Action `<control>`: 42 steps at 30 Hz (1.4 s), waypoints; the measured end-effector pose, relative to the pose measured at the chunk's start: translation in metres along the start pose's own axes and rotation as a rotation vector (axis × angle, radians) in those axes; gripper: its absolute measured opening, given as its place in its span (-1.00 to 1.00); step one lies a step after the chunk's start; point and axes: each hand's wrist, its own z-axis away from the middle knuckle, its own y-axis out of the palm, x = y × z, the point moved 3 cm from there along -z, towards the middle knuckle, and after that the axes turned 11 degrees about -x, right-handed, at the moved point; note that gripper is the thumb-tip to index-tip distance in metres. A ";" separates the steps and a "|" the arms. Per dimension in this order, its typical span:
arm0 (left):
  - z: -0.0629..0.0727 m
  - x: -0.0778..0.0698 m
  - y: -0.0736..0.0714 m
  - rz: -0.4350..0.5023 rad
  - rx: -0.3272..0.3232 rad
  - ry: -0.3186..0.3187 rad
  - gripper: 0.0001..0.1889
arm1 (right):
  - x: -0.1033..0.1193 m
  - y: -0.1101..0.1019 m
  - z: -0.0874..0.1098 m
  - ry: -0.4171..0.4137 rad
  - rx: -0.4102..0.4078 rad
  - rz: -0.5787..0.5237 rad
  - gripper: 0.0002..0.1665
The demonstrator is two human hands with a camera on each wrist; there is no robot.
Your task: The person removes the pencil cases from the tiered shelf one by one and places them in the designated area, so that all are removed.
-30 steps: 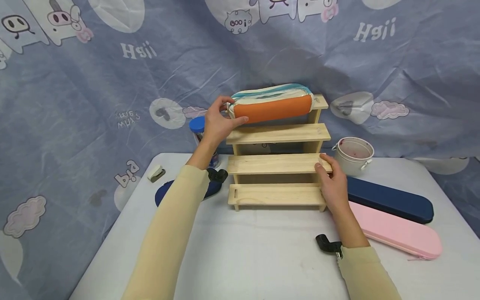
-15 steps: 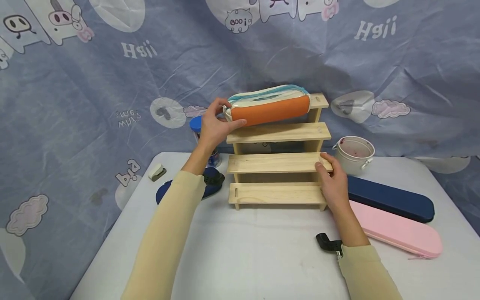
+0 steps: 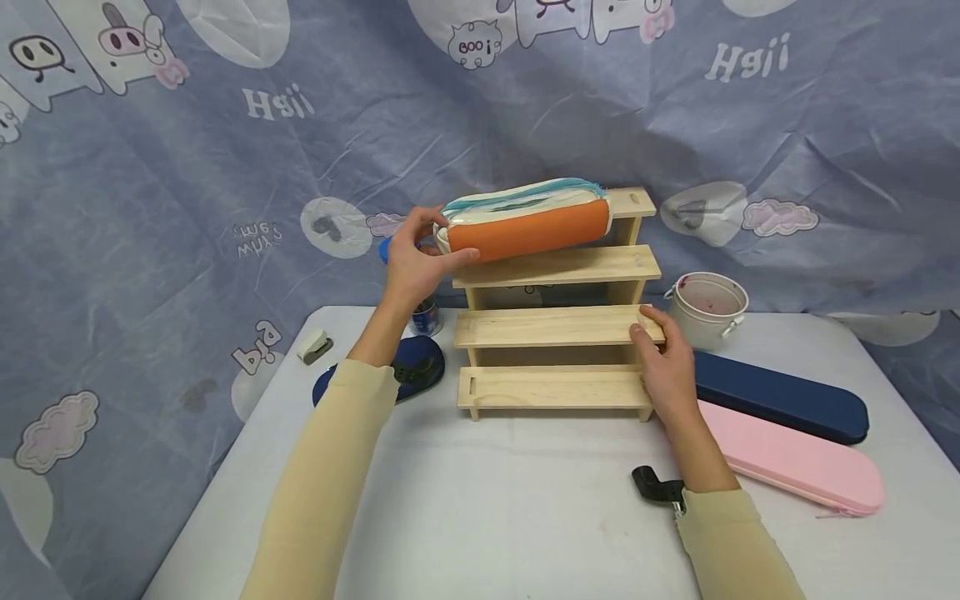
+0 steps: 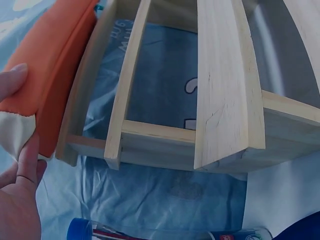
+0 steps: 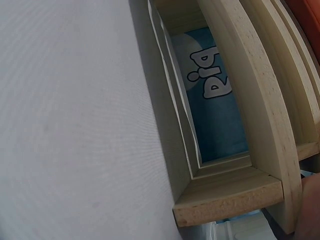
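My left hand point(image 3: 415, 265) pinches the left end of an orange and white pencil case point(image 3: 528, 229) with a light blue zip. Its thumb lies on the orange front and the other fingers are behind the end. The case overlaps the top step of a wooden tiered shelf point(image 3: 555, 327) in the head view, tilted with its left end lower. My right hand point(image 3: 670, 367) grips the right end of the shelf's second step from the bottom. In the left wrist view, the orange side point(image 4: 45, 65) of the case runs alongside the shelf's uppermost board.
A white pail point(image 3: 707, 312) stands right of the shelf, with a navy case point(image 3: 780, 400) and a pink case point(image 3: 795, 462) in front. On the left are a blue-lidded jar point(image 4: 80, 229), a dark blue pouch point(image 3: 429, 383) and a small stapler point(image 3: 315, 346). A printed cloth hangs behind.
The pencil case has slid left and a little down with my left hand, baring more of the top step's right end. My right hand keeps its hold on the shelf.
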 end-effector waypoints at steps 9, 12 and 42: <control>0.015 -0.018 -0.013 0.050 0.021 0.027 -0.51 | -0.001 0.000 0.001 0.004 0.004 0.002 -0.45; 0.023 -0.032 -0.018 0.055 0.028 0.017 -0.51 | -0.001 0.000 0.002 0.006 0.000 0.002 -0.45; 0.054 -0.014 -0.056 0.130 0.027 0.006 -0.54 | 0.000 0.001 -0.001 -0.004 -0.002 0.006 -0.44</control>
